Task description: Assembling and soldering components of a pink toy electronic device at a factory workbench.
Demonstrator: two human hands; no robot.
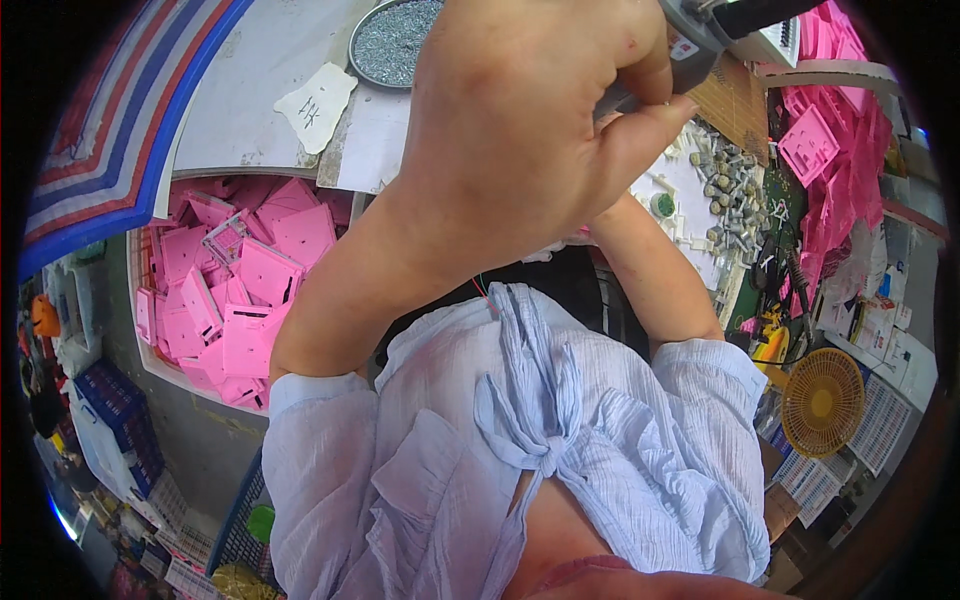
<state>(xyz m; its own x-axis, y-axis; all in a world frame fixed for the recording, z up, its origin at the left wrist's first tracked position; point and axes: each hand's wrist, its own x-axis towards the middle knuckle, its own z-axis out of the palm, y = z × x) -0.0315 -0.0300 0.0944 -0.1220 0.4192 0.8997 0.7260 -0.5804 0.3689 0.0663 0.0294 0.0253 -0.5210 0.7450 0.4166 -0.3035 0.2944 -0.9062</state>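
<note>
My left hand [520, 130] is raised close to the camera, its back toward me. Its fingers and thumb are closed round a grey tool [692, 62] with a black cord-like end at the upper right; most of the tool is cut off or covered. My right forearm [655, 265] reaches up behind the left hand, which hides my right hand. Beyond my left wrist lies a round metal dish [375, 80] of small silvery screws. Right of the hands, small white plastic parts with metal pieces [722, 190] cover a white surface.
At left, a bin [185, 378] is heaped with flat pink plastic housings [265, 270]. More pink parts [810, 145] are piled at the far right. A torn white paper [318, 105] lies on the table. A yellow round basket [822, 402] and a blue crate [235, 510] stand lower down.
</note>
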